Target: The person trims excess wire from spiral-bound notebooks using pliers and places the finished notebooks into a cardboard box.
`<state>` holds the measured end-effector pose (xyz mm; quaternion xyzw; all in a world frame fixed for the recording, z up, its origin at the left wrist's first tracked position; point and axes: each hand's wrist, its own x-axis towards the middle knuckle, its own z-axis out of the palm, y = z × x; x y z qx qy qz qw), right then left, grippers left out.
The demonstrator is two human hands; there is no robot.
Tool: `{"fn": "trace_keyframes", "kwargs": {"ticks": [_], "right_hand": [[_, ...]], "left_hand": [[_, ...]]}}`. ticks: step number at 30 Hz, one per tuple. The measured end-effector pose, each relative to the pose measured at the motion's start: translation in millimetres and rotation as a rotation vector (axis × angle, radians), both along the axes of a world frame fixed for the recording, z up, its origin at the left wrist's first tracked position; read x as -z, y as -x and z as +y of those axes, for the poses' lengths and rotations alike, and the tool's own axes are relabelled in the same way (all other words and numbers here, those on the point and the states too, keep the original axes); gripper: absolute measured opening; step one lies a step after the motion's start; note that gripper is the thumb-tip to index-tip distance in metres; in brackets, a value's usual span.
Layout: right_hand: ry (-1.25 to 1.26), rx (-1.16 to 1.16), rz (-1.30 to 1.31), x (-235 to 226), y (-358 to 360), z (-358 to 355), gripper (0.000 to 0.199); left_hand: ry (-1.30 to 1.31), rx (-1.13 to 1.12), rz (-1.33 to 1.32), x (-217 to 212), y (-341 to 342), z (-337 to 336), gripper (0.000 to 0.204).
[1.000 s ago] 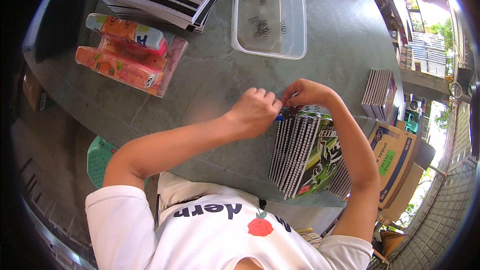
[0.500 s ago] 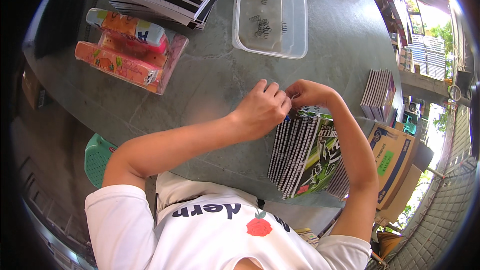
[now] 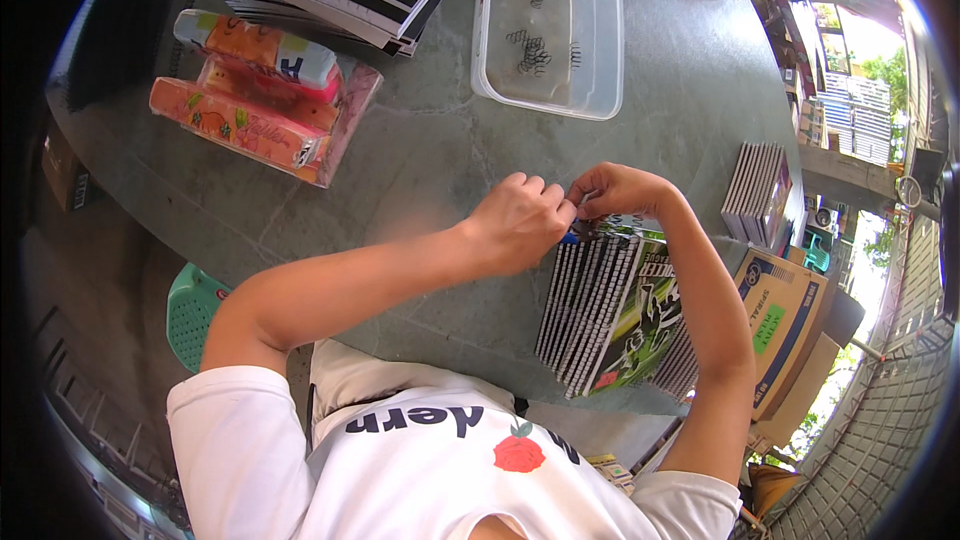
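Left hand (image 3: 520, 225) curled tighter, fingertips hidden, right arm (image 3: 715, 300) partly covering notebooks (image 3: 640, 315)

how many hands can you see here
2: the left hand, by the far left corner of the notebooks, and the right hand, close beside it at their far end. No other hand shows; some fingertips are hidden.

Two hands (image 3: 520, 225); one clear tub (image 3: 603, 40)

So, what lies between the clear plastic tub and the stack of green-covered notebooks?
In the head view: greyish tabletop, then the left hand and right hand, close together.
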<state>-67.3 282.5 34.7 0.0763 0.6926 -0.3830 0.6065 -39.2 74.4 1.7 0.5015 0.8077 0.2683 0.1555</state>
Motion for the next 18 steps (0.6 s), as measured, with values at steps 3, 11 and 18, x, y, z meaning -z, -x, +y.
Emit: {"fn": "trace_keyframes", "kwargs": {"ticks": [3, 11, 18], "right_hand": [[-0.010, 0.050, -0.014, -1.2, -0.6, 3.1, 0.025], [-0.079, 0.240, -0.096, -8.5, -0.7, -6.8, 0.027], [0.051, 0.078, -0.120, -14.4, 1.1, -5.5, 0.022]], "left_hand": [[-0.159, -0.056, 0.164, -2.6, 1.0, -5.4, 0.032], [-0.206, -0.050, 0.186, -2.4, 0.6, 3.3, 0.035], [-0.125, -0.037, 0.083, -8.5, -2.4, -3.3, 0.037]]}}
